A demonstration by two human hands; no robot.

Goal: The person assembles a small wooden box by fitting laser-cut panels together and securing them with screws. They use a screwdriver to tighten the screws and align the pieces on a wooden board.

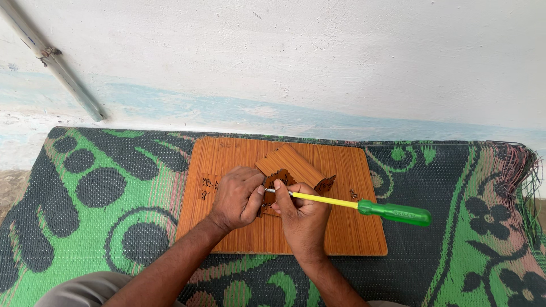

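Head view, looking down at a rectangular orange-brown wooden board with rounded corners (347,233) lying flat on a green-and-black patterned woven mat (102,187) beside a white plastered wall with a pale blue band (318,62).

Left hand (236,197): clenched around a small dark-brown fretwork wooden piece (277,181), pressing it down near the board's centre. Piece largely hidden under both hands; a scalloped dark edge (326,183) visible to the right.

Right hand (302,213): grasping the yellow shaft of a long screwdriver with a green translucent handle (393,212), pinched close to the tip. Tip resting at the fretwork piece, between the two thumbs; handle projecting right, clear of the board.

Lighter slatted wooden panel (291,162) tilted just behind the hands, touching the dark piece. Small cut-out patterns (207,183) on the board left of the left hand. Tiny dark bits (354,194), possibly screws, on the board to the right; too small to tell.

Step judged in hand: seating the tip on a fastening point. Next move judged to need steady downward pressure, a firm left-hand hold, and a grip nearer the handle for turning.
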